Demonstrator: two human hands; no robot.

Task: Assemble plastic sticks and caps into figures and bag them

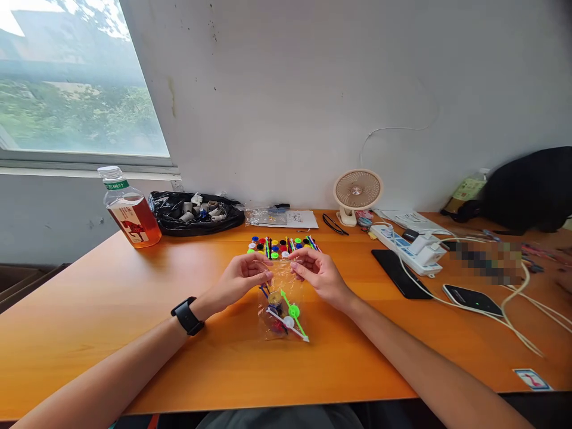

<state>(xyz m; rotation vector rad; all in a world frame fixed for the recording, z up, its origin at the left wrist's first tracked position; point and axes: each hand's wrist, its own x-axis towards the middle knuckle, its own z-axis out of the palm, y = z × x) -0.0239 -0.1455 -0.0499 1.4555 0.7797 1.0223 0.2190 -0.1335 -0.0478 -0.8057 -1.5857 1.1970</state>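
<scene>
A small clear plastic bag [280, 298] hangs over the orange table [134, 333], holding several coloured plastic pieces: green sticks, a white stick and round discs. My left hand [243, 277], with a black watch on its wrist, pinches the bag's top edge on the left. On the right, the same edge is pinched by my right hand [317, 274]. Just behind the hands lies a row of coloured discs and sticks [282, 245] on the table.
A bottle of amber drink [128, 208] stands at the back left beside a black bag of small parts [196, 212]. A small desk fan [357, 193], a white power strip [413, 247] with cables, two phones [472, 298] and a black bag [531, 187] fill the right side.
</scene>
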